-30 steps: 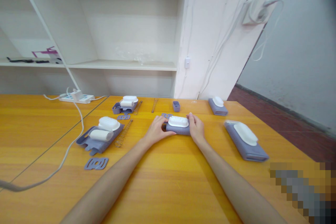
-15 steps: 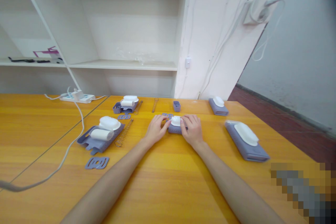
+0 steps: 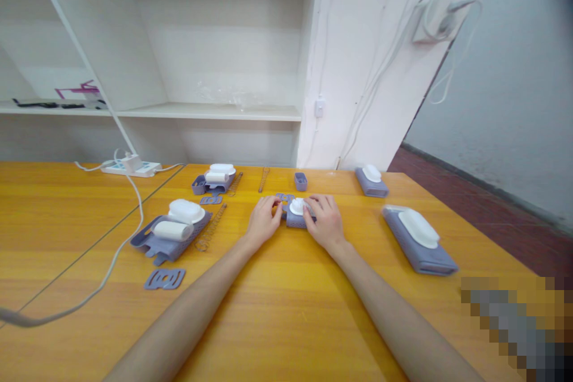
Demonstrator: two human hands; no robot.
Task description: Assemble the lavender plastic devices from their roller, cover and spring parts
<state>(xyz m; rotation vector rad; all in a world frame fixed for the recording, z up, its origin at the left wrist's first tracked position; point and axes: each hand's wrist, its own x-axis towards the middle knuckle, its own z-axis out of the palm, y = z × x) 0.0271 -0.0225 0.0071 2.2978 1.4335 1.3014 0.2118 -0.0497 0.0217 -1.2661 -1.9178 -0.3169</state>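
A purple tray with a white brush head (image 3: 296,212) lies on the orange table (image 3: 286,310) in the middle. My left hand (image 3: 263,219) grips its left end with curled fingers. My right hand (image 3: 326,219) lies over its right half, fingers pressing down on the white top. Only a small part of the white piece shows between my hands.
An open purple tray with white parts (image 3: 172,231) and a spring lie at the left, a flat purple plate (image 3: 164,279) nearer me. Another set (image 3: 215,179) sits behind. Two closed units (image 3: 418,239) (image 3: 371,181) rest at right. A small purple cup (image 3: 301,180), power strip (image 3: 131,166) and cable stand behind.
My right hand moved from the tray's right end onto its top, covering most of the white piece. My left hand closed in slightly toward the right.
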